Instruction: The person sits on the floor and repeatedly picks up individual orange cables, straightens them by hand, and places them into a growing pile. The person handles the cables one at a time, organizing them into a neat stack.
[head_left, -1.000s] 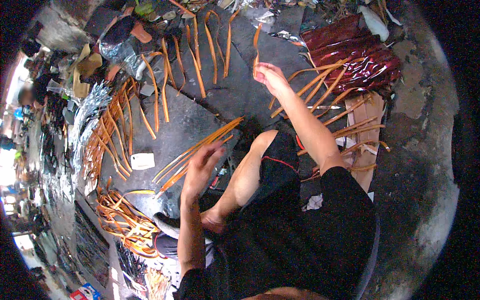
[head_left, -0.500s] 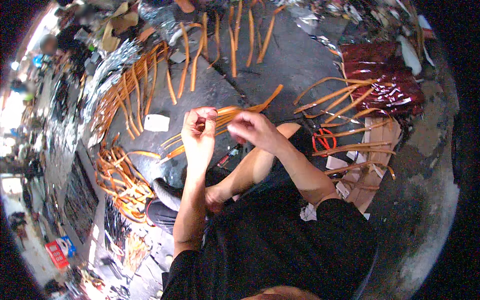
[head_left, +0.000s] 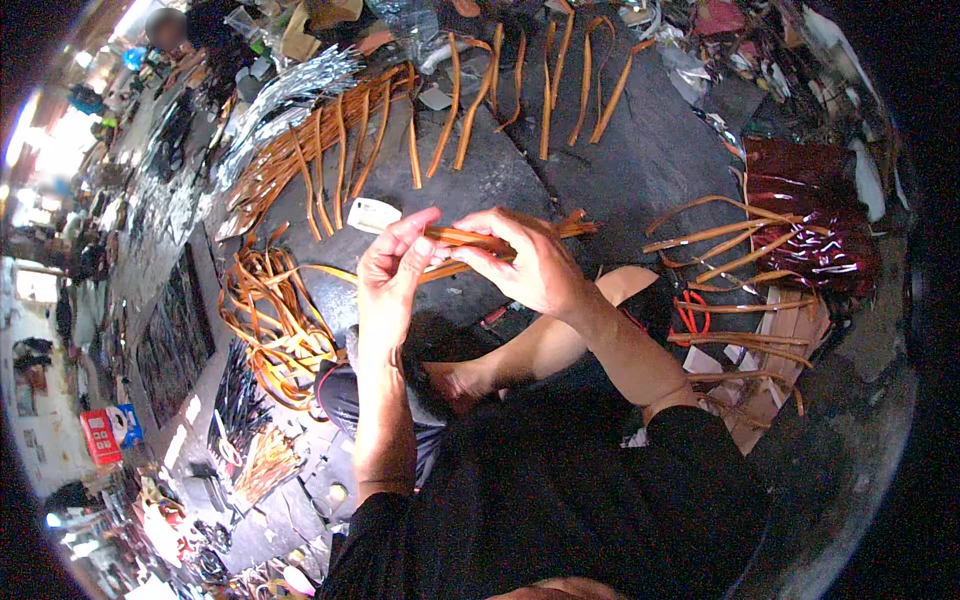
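Between my two hands runs a short bundle of flat brown strips (head_left: 468, 238), held level above the dark floor. My left hand (head_left: 392, 262) pinches its left end with thumb and fingers. Wrapped over the bundle from the right is my right hand (head_left: 530, 262), its thumb pressed beneath. More brown ends (head_left: 578, 228) stick out past the right hand, and part of the bundle is hidden by the fingers. Just beyond my left hand lies a white flat piece (head_left: 372, 214). My bare leg (head_left: 520, 345) is bent below the hands.
A tangled heap of brown strips (head_left: 275, 335) lies at left, a long straight bundle (head_left: 300, 150) beyond it. Several single strips (head_left: 545, 95) are laid out at the far side. To the right are a dark red shiny sheet (head_left: 800, 215), orange-red tool handles (head_left: 690, 312) and cardboard (head_left: 785, 345).
My right hand, blurred before, has closed around the brown bundle beside my left hand. The surroundings have shifted right in the picture, mostly from head movement.
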